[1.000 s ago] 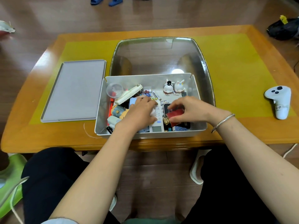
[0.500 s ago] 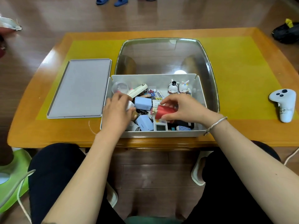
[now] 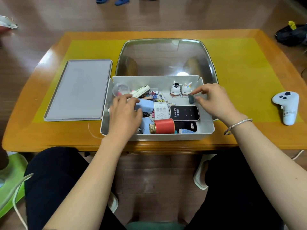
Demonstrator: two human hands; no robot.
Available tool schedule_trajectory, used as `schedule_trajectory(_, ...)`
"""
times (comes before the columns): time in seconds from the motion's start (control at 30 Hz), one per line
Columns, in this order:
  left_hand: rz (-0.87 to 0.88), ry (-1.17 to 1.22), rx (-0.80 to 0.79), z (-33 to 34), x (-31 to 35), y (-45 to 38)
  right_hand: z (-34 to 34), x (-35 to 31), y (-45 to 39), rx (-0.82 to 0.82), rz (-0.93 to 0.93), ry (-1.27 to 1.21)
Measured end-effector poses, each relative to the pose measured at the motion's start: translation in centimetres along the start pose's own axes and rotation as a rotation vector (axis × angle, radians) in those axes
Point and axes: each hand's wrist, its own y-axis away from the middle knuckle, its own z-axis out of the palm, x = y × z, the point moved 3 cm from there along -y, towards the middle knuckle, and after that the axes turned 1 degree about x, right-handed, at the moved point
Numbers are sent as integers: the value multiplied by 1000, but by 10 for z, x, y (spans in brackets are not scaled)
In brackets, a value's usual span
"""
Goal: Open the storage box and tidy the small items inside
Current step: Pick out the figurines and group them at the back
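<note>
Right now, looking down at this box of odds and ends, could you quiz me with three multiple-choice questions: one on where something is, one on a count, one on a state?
1. Where does the grey lid lie?
A. On the table, left of the storage box
B. On the box
C. On the floor

2. How many small rabbit figurines stand at the box's far wall?
A. One
B. Two
C. Four

3. How does the red spool of thread sit?
A. Upright
B. Held in the right hand
C. Lying on its side, untouched

Answers: 1 A, the lid rests flat beside the box. 2 B, a pair stands side by side. 3 C, its gold end faces left and neither hand touches it.
</note>
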Motion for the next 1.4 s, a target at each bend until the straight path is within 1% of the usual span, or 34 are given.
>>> schedule_trajectory(0.07,152,109,-81,6,20,-3,5,5,1,17,4,41)
schedule_trajectory(0.17,318,152,-286,24,48,-15,14,8,2,56,-13,87)
schedule_trajectory(0.23,346,145,-400,39,62,-26,16,9,2,117,-15,113)
schedule_trajectory(0.33,347,153,-461,59,79,-46,18,12,2,183,21,102)
schedule_trajectory(0.43,387,10,-527,80,90,-61,21,14,-1,166,41,21)
schedule_trajectory(0.57,413,-179,-619,101,92,-68,25,14,-2,171,78,51)
schedule_trajectory(0.67,445,-282,-630,107,86,-68,25,14,-1,202,66,-3)
schedule_trajectory(0.87,453,-281,-654,107,81,-69,27,16,-1,237,42,-40)
schedule_trajectory(1.03,471,-211,-672,110,98,-69,26,18,-1,267,41,-88)
schedule_trajectory(1.2,478,-247,-721,118,113,-74,27,17,0,261,42,-91)
schedule_trajectory(1.4,485,-250,-716,121,114,-71,27,18,-1,253,46,-83)
